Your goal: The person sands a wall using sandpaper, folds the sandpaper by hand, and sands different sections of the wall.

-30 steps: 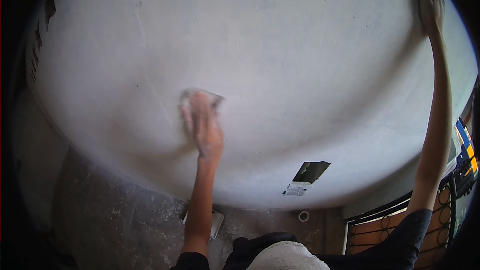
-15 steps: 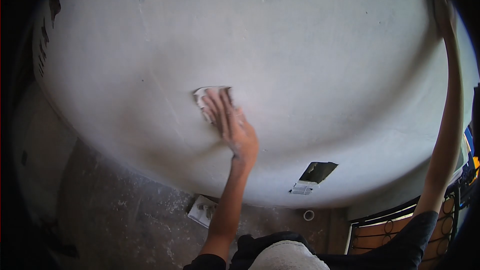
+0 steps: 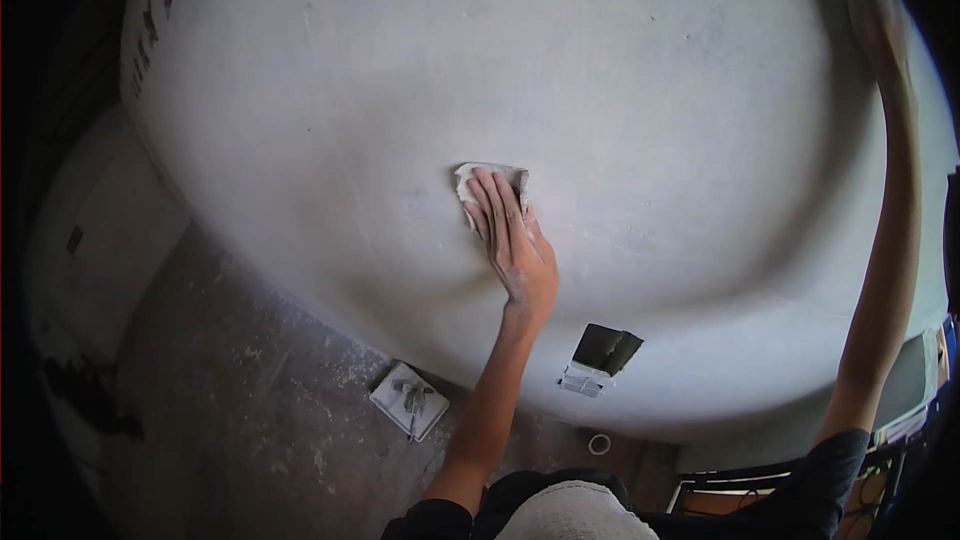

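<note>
My left hand (image 3: 510, 230) presses a folded, dusty pale sheet of sandpaper (image 3: 478, 180) flat against the grey-white wall (image 3: 620, 110). Its fingers lie stretched over the sheet, and the sheet's edges show beyond the fingertips. At the upper right, my right hand (image 3: 872, 10) rests high on the wall, arm extended, fingers long and holding nothing that I can see. Shadow at the frame's edge partly hides that hand.
Low in the wall is a rectangular opening (image 3: 608, 348) with torn paper below it. On the stained floor (image 3: 270, 390) lie a square white tray (image 3: 385, 402) with a tool on it and a white ring (image 3: 599, 444). Ornamental metalwork (image 3: 740, 488) stands at lower right.
My left hand and the sandpaper now appear farther right along the wall. The view has shifted too, with more of the tray showing. My right hand stays high on the wall.
</note>
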`<state>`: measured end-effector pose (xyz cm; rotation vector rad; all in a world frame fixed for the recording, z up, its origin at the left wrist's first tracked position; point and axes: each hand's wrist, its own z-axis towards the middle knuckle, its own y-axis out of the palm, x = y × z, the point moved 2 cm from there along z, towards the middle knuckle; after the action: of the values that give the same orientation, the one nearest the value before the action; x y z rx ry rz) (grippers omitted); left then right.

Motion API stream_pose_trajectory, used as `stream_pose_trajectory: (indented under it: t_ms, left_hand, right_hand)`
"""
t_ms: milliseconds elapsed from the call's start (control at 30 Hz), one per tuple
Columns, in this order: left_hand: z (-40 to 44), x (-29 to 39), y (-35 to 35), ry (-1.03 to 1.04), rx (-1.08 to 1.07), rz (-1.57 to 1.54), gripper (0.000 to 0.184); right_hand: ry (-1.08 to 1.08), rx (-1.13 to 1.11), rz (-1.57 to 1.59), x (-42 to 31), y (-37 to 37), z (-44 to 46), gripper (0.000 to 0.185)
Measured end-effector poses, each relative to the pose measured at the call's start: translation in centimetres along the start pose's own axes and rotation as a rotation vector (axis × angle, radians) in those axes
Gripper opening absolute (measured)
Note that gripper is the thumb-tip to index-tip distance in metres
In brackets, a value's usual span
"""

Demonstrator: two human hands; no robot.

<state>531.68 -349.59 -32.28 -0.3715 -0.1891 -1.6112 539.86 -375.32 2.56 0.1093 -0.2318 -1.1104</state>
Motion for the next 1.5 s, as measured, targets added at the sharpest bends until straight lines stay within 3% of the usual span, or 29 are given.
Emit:
stream_pose_trajectory:
  t_ms: [67, 167, 200, 300, 367, 400, 433, 467, 533, 600, 667, 800, 867, 967, 1033, 1100, 1167, 1267, 1333, 1400, 1500]
  left_hand:
    - [1.6, -2.5, -0.8, 0.027, 0.068, -0.001, 0.045]
    - [4.4, -4.7, -1.6, -0.213, 0.179, 0.070, 0.045]
    - [4.1, -3.3, -1.1, -0.205, 0.187, 0.072, 0.045]
    - [2.1, 3.6, 0.7, -0.119, 0.204, -0.007, 0.045]
    - [0.2, 5.7, 1.4, 0.098, 0.011, -0.057, 0.044]
    - [0.8, 4.2, 1.3, 0.099, 0.020, -0.063, 0.044]
    - [2.0, 1.3, 0.6, 0.183, -0.002, 0.047, 0.045]
    - [3.7, -1.0, -0.1, 0.268, -0.023, 0.159, 0.046]
    - [8.2, -4.1, -1.8, -0.032, 0.163, 0.014, 0.044]
    - [8.2, -2.8, -1.3, -0.064, 0.197, -0.012, 0.044]
    - [6.0, 0.0, -0.2, 0.114, 0.112, 0.100, 0.047]
    - [6.1, -3.3, -1.1, 0.321, -0.091, -0.128, 0.053]
    - [12.4, -3.8, -3.2, 0.320, -0.011, -0.105, 0.057]
    - [15.4, -3.4, -3.6, 0.346, 0.036, -0.103, 0.059]
    - [10.1, -4.8, -2.2, 0.407, -0.039, -0.159, 0.058]
    - [8.2, -5.9, -1.7, 0.474, -0.110, -0.208, 0.057]
    - [9.7, -7.7, -2.1, 0.735, -0.151, -0.206, 0.056]
    - [20.3, -6.8, -4.0, 0.898, -0.159, 0.028, 0.058]
    - [26.6, -4.6, -5.0, 0.835, -0.075, -0.075, 0.056]
    - [27.0, -3.4, -4.3, 0.781, -0.015, -0.053, 0.056]
    - [19.0, -4.3, -2.4, 0.775, -0.090, -0.169, 0.063]
  right_hand:
    - [-0.040, 0.039, -0.023, -0.6, 0.2, -0.3, 0.060]
    - [0.010, -0.034, -0.041, -0.8, 0.0, -0.1, 0.059]
    - [0.016, -0.025, -0.038, -0.4, -0.3, 0.1, 0.059]
    - [0.074, -0.141, -0.079, -0.1, 0.0, 0.5, 0.060]
    - [0.068, -0.090, -0.093, -0.6, 0.2, -0.2, 0.059]
    - [0.065, -0.037, -0.110, -0.7, 0.1, 0.0, 0.058]
    - [0.091, -0.190, -0.036, -0.7, -1.0, 0.4, 0.056]
    - [0.089, -0.180, -0.038, -0.5, -1.4, 0.5, 0.056]
    - [0.088, -0.209, -0.089, -0.8, -1.1, 0.5, 0.056]
    - [0.083, -0.201, -0.099, -0.4, -1.0, 0.5, 0.056]
    - [-0.070, -0.301, 0.161, 0.0, -1.5, 1.1, 0.084]
    - [-0.073, -0.306, 0.126, -0.2, -1.3, 1.1, 0.083]
    - [-0.066, -0.317, 0.083, -0.5, -1.4, 1.2, 0.084]
    - [-0.028, -0.338, 0.038, -0.3, -0.6, 1.0, 0.085]
    - [-0.206, 0.083, 0.061, 2.0, 1.4, 0.2, 0.056]
    - [-0.174, 0.069, 0.119, 0.9, 0.7, -0.9, 0.054]
    - [-0.205, 0.089, 0.170, -2.1, -1.2, -2.0, 0.049]
    - [-0.206, 0.126, 0.243, -7.3, -3.9, -4.1, 0.043]
    - [-0.209, 0.092, 0.267, -10.1, -5.0, -5.2, 0.044]
    - [-0.210, 0.016, 0.276, -11.9, -5.3, -6.1, 0.047]
    - [-0.139, -0.099, 0.288, -13.3, -5.0, -7.8, 0.051]
